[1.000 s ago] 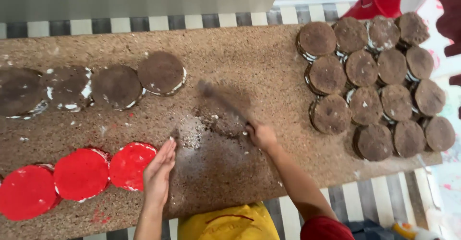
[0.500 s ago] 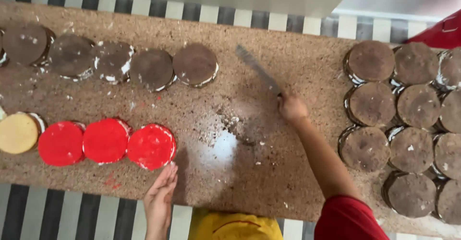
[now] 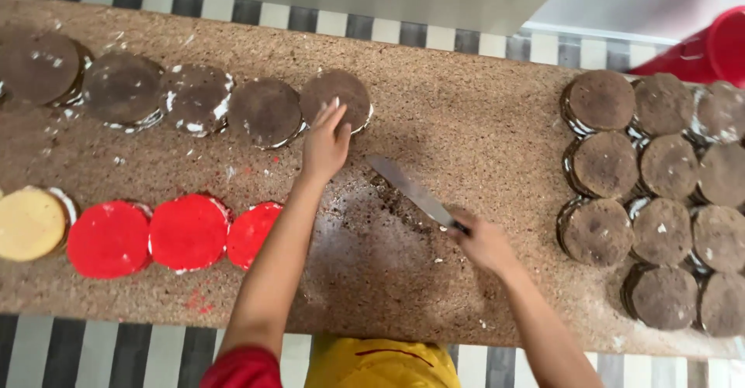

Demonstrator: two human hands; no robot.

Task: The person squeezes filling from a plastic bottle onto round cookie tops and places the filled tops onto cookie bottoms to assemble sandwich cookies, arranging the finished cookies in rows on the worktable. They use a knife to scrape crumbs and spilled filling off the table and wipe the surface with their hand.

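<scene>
Reaching forward, your left hand (image 3: 326, 141) lies with fingers extended and close together on the near edge of a round dark-brown chocolate cake layer with white cream at its rim (image 3: 338, 98), the rightmost of a row; nothing is gripped in it. Item: your right hand (image 3: 483, 240) is closed around the handle of a long flat metal palette knife (image 3: 411, 189), whose blade points up and left, low over the speckled brown stone-look worktop (image 3: 466, 116), toward a smeared patch of crumbs and cream (image 3: 365, 225) between your two arms. Item: row of round chocolate layers (image 3: 155, 93), running left from the touched one along the far side, several smudged with white cream. Item: row of three round red-coated discs (image 3: 186, 231) on the near left, overlapping slightly, with one round pale-yellow disc (image 3: 31, 222) at the left end. Item: cluster of stacked round chocolate cakes with cream between layers (image 3: 660, 194), packed closely at the right end of the worktop, well apart from both hands. Item: red plastic container (image 3: 714, 46), partly in view beyond the far right corner. Item: black-and-white striped surface (image 3: 109, 353) below the worktop's near edge.
</scene>
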